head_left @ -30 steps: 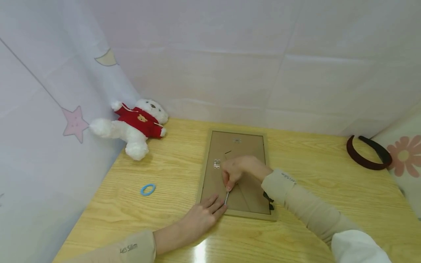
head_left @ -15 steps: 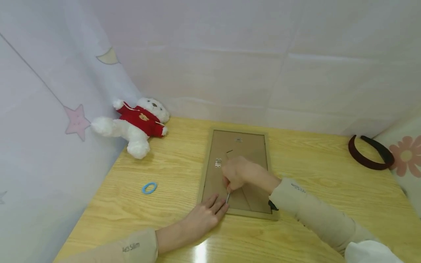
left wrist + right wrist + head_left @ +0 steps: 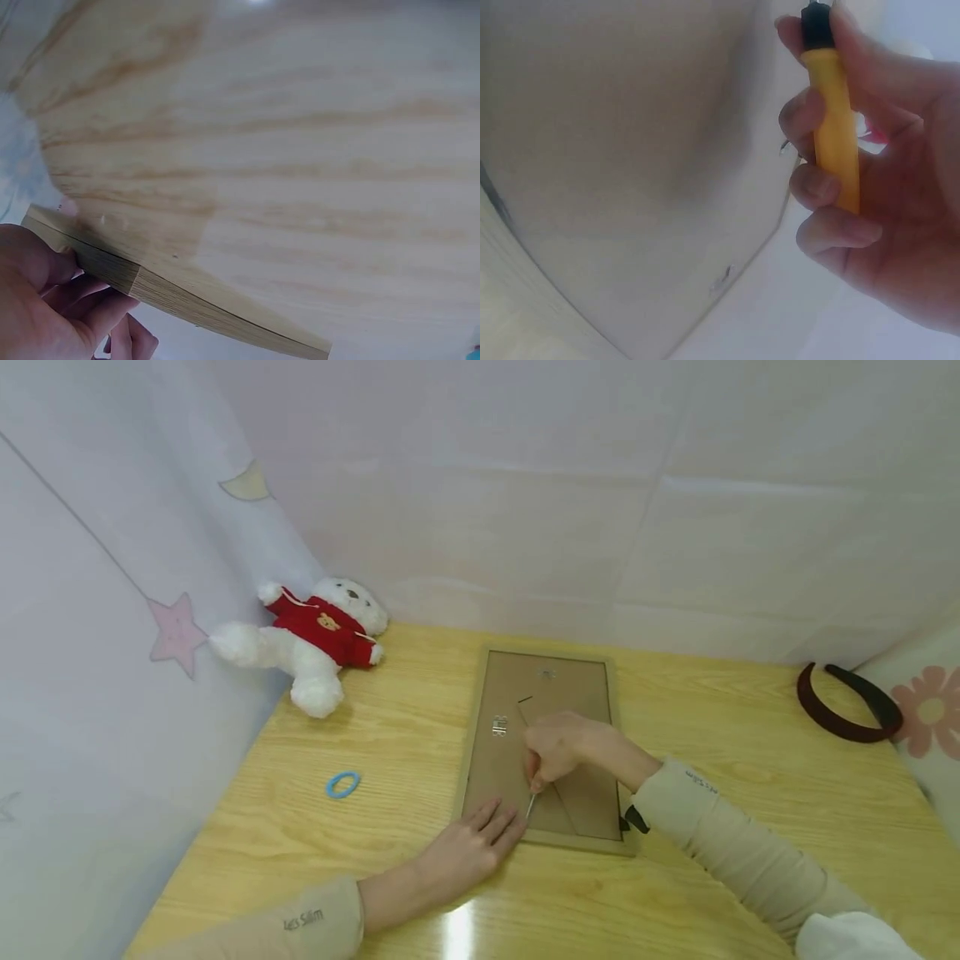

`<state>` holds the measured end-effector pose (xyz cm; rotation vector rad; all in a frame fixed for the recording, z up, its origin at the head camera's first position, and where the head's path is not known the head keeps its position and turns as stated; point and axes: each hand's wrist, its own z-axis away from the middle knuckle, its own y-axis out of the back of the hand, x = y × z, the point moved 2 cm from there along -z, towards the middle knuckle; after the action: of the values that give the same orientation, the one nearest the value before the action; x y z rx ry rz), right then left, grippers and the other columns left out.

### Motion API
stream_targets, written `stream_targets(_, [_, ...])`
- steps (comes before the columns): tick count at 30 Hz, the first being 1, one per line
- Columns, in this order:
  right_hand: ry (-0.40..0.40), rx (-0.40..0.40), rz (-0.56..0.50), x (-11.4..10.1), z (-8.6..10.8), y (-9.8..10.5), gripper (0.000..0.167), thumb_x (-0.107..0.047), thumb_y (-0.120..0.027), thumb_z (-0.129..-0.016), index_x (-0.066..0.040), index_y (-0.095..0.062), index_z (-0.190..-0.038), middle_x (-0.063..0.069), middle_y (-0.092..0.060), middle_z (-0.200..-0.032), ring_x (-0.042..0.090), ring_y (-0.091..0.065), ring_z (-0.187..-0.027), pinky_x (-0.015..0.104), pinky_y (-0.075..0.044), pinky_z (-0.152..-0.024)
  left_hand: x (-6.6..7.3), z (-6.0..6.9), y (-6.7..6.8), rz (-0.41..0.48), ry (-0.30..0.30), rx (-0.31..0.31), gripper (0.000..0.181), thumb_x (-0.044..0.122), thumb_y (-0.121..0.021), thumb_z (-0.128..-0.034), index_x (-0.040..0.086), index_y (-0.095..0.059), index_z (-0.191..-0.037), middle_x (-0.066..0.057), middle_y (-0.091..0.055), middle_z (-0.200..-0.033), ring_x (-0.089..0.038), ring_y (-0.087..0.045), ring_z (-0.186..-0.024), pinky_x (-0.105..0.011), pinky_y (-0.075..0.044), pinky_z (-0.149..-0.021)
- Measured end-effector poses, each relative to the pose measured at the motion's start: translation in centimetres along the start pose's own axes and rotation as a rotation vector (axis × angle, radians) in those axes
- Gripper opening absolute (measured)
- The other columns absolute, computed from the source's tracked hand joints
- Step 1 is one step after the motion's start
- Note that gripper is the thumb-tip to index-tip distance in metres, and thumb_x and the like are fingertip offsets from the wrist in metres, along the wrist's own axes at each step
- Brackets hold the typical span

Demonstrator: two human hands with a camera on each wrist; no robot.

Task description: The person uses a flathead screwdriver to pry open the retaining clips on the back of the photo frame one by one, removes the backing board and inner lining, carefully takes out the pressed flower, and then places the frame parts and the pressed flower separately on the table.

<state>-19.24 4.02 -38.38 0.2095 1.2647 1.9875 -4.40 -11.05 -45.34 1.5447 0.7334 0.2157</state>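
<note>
A picture frame lies back side up on the table, its brown backing board, stand flap and metal hangers showing in the head view. My right hand grips a screwdriver; in the right wrist view its yellow handle with a black collar sits between fingers and thumb. The thin metal shaft slants down to the frame's near edge, close to my left fingertips. My left hand rests with fairly straight fingers on the near left corner. In the left wrist view its thumb touches the wooden frame side.
A white teddy bear in a red hoodie lies at the back left. A blue ring is left of the frame. A dark headband sits at the far right. Something black shows beside the frame's right edge, partly under the right sleeve.
My right hand and the screwdriver have shifted slightly rightward along the frame's near edge. My left hand stays on the corner. The whole head view has drifted a little.
</note>
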Motion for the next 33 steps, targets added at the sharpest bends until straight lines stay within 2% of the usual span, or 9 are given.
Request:
stream_targets(3, [0.005,-0.009,-0.009,0.1,-0.3,-0.2,0.011,-0.037,-0.080,-0.079,-0.035,-0.072,-0.071,-0.020,-0.064,-0.080,0.004,-0.058,-0.078,0.030,-0.050,-0.073,-0.1,0.1,0.0,0.026,0.004,-0.031,0.054,0.011,-0.074,-0.0848,0.005,-0.057,-0.136,-0.014,-0.057,-0.134,-0.031,-0.057,-0.121,-0.033,-0.048,-0.096])
stream_targets(6, [0.006,-0.053,-0.010,0.4,-0.8,-0.1,0.012,-0.037,-0.079,-0.080,-0.035,-0.072,-0.071,-0.020,-0.064,-0.080,0.005,-0.058,-0.080,0.031,-0.050,-0.076,-0.2,0.0,0.0,0.078,0.016,-0.040,0.053,0.008,-0.073,-0.0853,0.003,-0.056,-0.135,-0.015,-0.056,-0.134,-0.031,-0.056,-0.121,-0.033,-0.048,-0.096])
stream_targets(9, [0.018,-0.123,-0.090,1.2,-1.4,-0.3,0.012,-0.034,-0.078,-0.083,-0.031,-0.074,-0.072,-0.019,-0.066,-0.079,0.005,-0.058,-0.080,0.030,-0.049,-0.077,-0.2,-0.1,0.1,0.116,0.031,-0.026,0.051,0.006,-0.074,-0.0846,0.002,-0.058,-0.133,-0.015,-0.057,-0.132,-0.031,-0.057,-0.120,-0.034,-0.048,-0.095])
stream_targets(13, [0.045,-0.178,-0.227,2.0,-1.6,-0.8,0.012,-0.027,-0.076,-0.086,-0.024,-0.077,-0.074,-0.015,-0.069,-0.075,0.005,-0.055,-0.073,0.028,-0.048,-0.072,-0.2,-0.1,0.1,0.126,0.039,-0.008,0.049,0.005,-0.073,-0.0847,0.002,-0.059,-0.131,-0.014,-0.059,-0.131,-0.031,-0.057,-0.119,-0.034,-0.048,-0.095])
stream_targets(18, [0.064,-0.185,-0.265,2.1,-1.6,-0.8,0.012,-0.023,-0.074,-0.088,-0.022,-0.078,-0.076,-0.011,-0.070,-0.074,0.006,-0.053,-0.069,0.026,-0.046,-0.067,-0.4,-0.1,0.1,0.104,0.037,-0.028,0.047,0.007,-0.072,-0.0863,0.003,-0.059,-0.132,-0.012,-0.059,-0.131,-0.029,-0.057,-0.120,-0.033,-0.048,-0.095])
stream_targets(21, [0.068,-0.183,-0.241,1.7,-1.6,-0.5,0.012,-0.023,-0.074,-0.088,-0.020,-0.078,-0.077,-0.010,-0.070,-0.075,0.006,-0.054,-0.070,0.026,-0.047,-0.069,-0.5,-0.1,0.2,0.092,0.039,-0.047,0.048,0.008,-0.071,-0.0872,0.004,-0.058,-0.133,-0.012,-0.058,-0.132,-0.029,-0.056,-0.121,-0.033,-0.048,-0.095])
stream_targets(25, [0.028,-0.142,-0.090,0.6,-1.2,0.1,0.010,-0.030,-0.076,-0.085,-0.027,-0.075,-0.076,-0.017,-0.066,-0.077,0.005,-0.055,-0.075,0.028,-0.048,-0.072,-0.3,-0.2,0.2,0.102,0.034,-0.061,0.049,0.009,-0.072,-0.0868,0.003,-0.057,-0.133,-0.013,-0.058,-0.133,-0.030,-0.055,-0.121,-0.035,-0.048,-0.095])
stream_targets(28, [0.005,-0.092,0.041,-0.8,-0.8,0.6,0.009,-0.036,-0.079,-0.082,-0.031,-0.073,-0.076,-0.019,-0.065,-0.078,0.005,-0.057,-0.076,0.027,-0.049,-0.072,-0.3,-0.3,0.2,0.117,0.036,-0.049,0.049,0.007,-0.074,-0.0846,0.002,-0.059,-0.131,-0.014,-0.058,-0.132,-0.031,-0.057,-0.120,-0.035,-0.049,-0.093])
stream_targets(33, [0.023,-0.032,0.143,-2.2,-0.6,0.8,0.008,-0.035,-0.080,-0.080,-0.031,-0.075,-0.075,-0.018,-0.067,-0.077,0.005,-0.060,-0.072,0.023,-0.051,-0.067,-0.5,-0.3,0.3,0.199,0.092,-0.004,0.045,0.001,-0.076,-0.0809,0.001,-0.063,-0.125,-0.014,-0.062,-0.126,-0.031,-0.061,-0.114,-0.035,-0.051,-0.090])
